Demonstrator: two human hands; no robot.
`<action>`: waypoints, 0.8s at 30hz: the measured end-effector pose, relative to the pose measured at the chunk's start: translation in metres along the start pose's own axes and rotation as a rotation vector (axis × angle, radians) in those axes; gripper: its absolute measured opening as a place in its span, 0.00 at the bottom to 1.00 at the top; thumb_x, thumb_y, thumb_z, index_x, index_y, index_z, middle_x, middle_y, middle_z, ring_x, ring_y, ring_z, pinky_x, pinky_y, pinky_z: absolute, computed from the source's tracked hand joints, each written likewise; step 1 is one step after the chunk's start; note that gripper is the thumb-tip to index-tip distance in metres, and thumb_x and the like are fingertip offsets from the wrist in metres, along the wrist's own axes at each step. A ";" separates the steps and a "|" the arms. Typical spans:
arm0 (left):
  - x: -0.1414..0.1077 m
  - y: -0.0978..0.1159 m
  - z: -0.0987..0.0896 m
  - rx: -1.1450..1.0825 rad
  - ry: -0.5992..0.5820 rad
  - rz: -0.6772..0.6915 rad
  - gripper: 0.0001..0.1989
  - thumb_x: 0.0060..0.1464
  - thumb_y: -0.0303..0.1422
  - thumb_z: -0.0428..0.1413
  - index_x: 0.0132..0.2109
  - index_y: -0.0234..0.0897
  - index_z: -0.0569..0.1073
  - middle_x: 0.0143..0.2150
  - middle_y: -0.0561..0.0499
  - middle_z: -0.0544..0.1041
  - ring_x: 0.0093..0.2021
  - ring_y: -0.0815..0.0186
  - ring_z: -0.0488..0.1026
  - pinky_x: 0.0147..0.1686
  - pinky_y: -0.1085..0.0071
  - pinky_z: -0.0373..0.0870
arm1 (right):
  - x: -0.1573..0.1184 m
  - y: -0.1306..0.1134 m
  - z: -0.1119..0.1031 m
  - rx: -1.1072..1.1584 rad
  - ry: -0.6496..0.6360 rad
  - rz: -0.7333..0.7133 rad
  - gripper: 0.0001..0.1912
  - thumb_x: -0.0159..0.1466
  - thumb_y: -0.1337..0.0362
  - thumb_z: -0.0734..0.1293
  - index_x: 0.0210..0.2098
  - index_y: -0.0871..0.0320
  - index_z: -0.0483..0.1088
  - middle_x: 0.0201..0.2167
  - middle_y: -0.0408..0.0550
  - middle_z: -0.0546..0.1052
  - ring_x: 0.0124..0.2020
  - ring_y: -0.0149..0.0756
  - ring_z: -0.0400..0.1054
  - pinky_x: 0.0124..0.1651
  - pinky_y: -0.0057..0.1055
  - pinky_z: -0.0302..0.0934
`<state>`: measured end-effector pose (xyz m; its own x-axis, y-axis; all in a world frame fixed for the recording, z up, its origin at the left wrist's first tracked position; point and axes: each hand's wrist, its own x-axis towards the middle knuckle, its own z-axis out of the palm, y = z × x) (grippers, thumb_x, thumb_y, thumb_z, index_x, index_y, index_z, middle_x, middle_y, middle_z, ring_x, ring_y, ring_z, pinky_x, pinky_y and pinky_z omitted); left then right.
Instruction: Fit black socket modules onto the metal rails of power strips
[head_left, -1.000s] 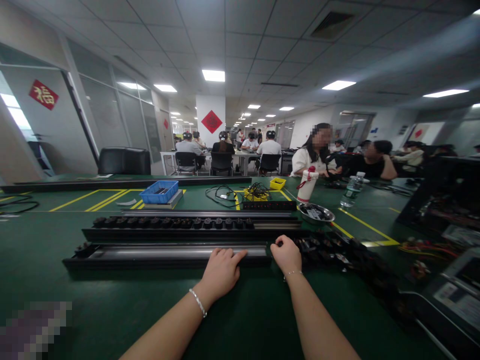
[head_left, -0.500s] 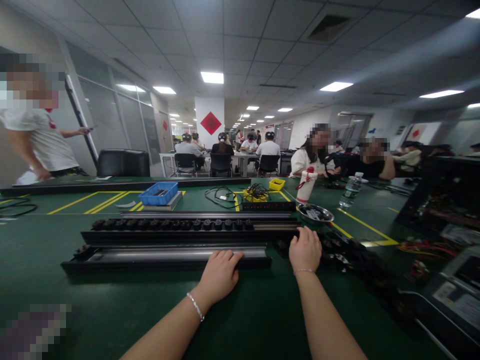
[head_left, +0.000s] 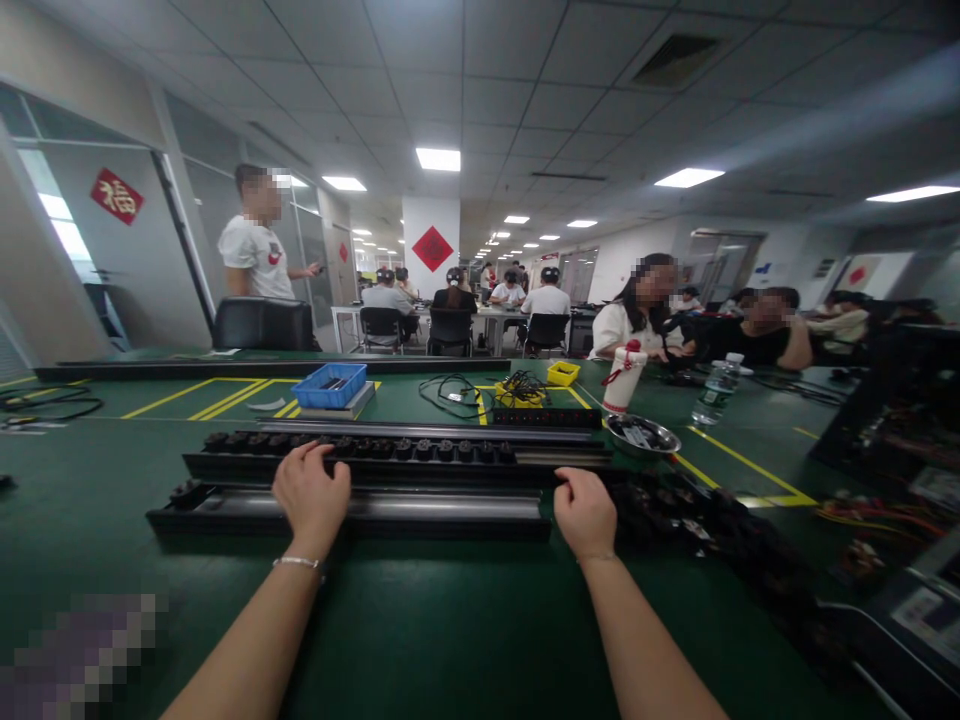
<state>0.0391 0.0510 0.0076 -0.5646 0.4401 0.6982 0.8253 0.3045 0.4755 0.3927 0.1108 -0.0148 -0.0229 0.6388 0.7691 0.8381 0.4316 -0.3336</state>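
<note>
My left hand (head_left: pixel 311 497) reaches over the near black rail (head_left: pixel 450 505), its fingertips by the row of round black parts (head_left: pixel 405 449) in the rail behind. The thumb stands apart from the fingers, and I see nothing held. Past the near rail's right end is my right hand (head_left: pixel 587 512), fingers curled and closed. What they hold, if anything, is hidden. The near rail has a bare metal channel with one black part (head_left: pixel 187 492) at its left end. Beside my right hand lies a heap of loose black parts (head_left: pixel 705 520).
Farther back are a blue bin (head_left: pixel 330 385), a black power strip (head_left: pixel 547 417), tangled cables (head_left: pixel 521 387), a metal bowl (head_left: pixel 643 436), a white tumbler (head_left: pixel 622 380) and a water bottle (head_left: pixel 717 390). Open electronic equipment (head_left: pixel 919 590) stands at right. Other people are across the table.
My left hand has moved left and away from me, from the near rail's right part to the row of black parts. My right hand has drawn slightly nearer and curled. A standing person has walked right.
</note>
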 end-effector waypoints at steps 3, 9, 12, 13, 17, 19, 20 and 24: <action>0.009 -0.026 0.001 0.044 0.037 -0.234 0.19 0.48 0.35 0.48 0.47 0.35 0.68 0.55 0.42 0.63 0.59 0.53 0.54 0.56 0.54 0.52 | -0.005 -0.025 0.011 0.127 -0.174 -0.139 0.16 0.56 0.70 0.55 0.37 0.58 0.72 0.37 0.50 0.75 0.41 0.36 0.66 0.48 0.33 0.58; 0.022 -0.062 -0.006 0.081 -0.062 -0.431 0.32 0.48 0.42 0.49 0.59 0.32 0.56 0.66 0.35 0.42 0.65 0.45 0.37 0.57 0.43 0.41 | -0.006 -0.045 0.015 0.060 -0.533 -0.185 0.17 0.60 0.64 0.56 0.45 0.56 0.70 0.43 0.46 0.74 0.46 0.35 0.65 0.51 0.33 0.54; 0.027 -0.080 -0.007 0.125 -0.120 -0.482 0.34 0.49 0.43 0.48 0.60 0.29 0.54 0.65 0.31 0.42 0.65 0.44 0.37 0.57 0.43 0.42 | -0.005 -0.043 0.013 0.042 -0.555 -0.173 0.18 0.60 0.64 0.55 0.46 0.56 0.70 0.45 0.46 0.74 0.47 0.35 0.64 0.52 0.32 0.53; 0.029 -0.085 -0.006 0.138 -0.139 -0.506 0.35 0.49 0.43 0.47 0.60 0.29 0.54 0.65 0.31 0.43 0.64 0.44 0.39 0.57 0.44 0.42 | -0.005 -0.043 0.013 0.038 -0.554 -0.170 0.18 0.61 0.64 0.55 0.45 0.56 0.70 0.45 0.46 0.74 0.47 0.35 0.64 0.52 0.32 0.53; 0.030 -0.092 -0.002 0.172 -0.216 -0.518 0.35 0.47 0.44 0.48 0.59 0.29 0.56 0.63 0.30 0.50 0.63 0.43 0.42 0.56 0.46 0.46 | -0.005 -0.044 0.013 0.030 -0.550 -0.161 0.18 0.60 0.64 0.55 0.46 0.56 0.70 0.45 0.46 0.73 0.47 0.35 0.64 0.52 0.32 0.53; 0.029 -0.092 -0.001 0.175 -0.211 -0.503 0.34 0.46 0.44 0.49 0.58 0.30 0.57 0.63 0.31 0.50 0.63 0.43 0.43 0.56 0.46 0.48 | -0.006 -0.044 0.013 0.027 -0.551 -0.162 0.18 0.60 0.64 0.55 0.46 0.56 0.69 0.45 0.46 0.73 0.47 0.35 0.64 0.52 0.32 0.53; 0.028 -0.091 0.000 0.172 -0.199 -0.504 0.34 0.46 0.44 0.49 0.58 0.31 0.57 0.63 0.32 0.48 0.63 0.43 0.43 0.55 0.45 0.48 | -0.006 -0.044 0.013 0.024 -0.552 -0.162 0.18 0.60 0.64 0.55 0.46 0.56 0.69 0.45 0.46 0.73 0.47 0.35 0.64 0.51 0.32 0.53; 0.029 -0.096 -0.003 0.150 -0.141 -0.539 0.34 0.46 0.45 0.49 0.59 0.35 0.56 0.66 0.35 0.42 0.64 0.44 0.41 0.55 0.44 0.48 | -0.005 -0.043 0.013 0.015 -0.568 -0.159 0.18 0.60 0.65 0.55 0.46 0.55 0.69 0.45 0.46 0.73 0.47 0.35 0.64 0.51 0.32 0.52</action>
<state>-0.0565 0.0323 -0.0165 -0.9090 0.2947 0.2949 0.4168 0.6290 0.6562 0.3498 0.0975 -0.0114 -0.4395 0.8048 0.3989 0.7928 0.5563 -0.2488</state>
